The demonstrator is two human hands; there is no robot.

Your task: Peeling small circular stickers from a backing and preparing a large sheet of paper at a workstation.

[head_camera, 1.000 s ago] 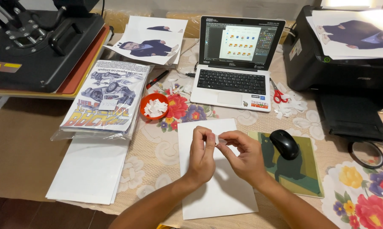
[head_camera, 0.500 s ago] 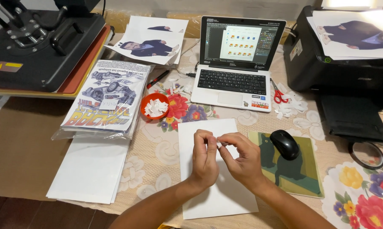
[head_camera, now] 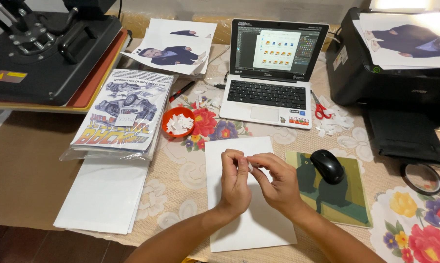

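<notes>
Where both hands [head_camera: 256, 178] meet, small white scrap [head_camera: 249, 166] pinched, above white sheet [head_camera: 239, 148]

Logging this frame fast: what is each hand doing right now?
Left hand: fingers pinched shut on a small white piece above the white sheet.
Right hand: fingertips pinched on the same small white piece.

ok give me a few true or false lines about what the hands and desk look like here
1. Both hands pinch a small white scrap above a white sheet. True.
2. The laptop is closed. False: it is open, screen lit.
3. The mouse sits on a green pad. True.
4. The orange bowl is empty. False: it holds white paper bits.
5. The red scissors lie left of the laptop. False: they lie to its right.
</notes>
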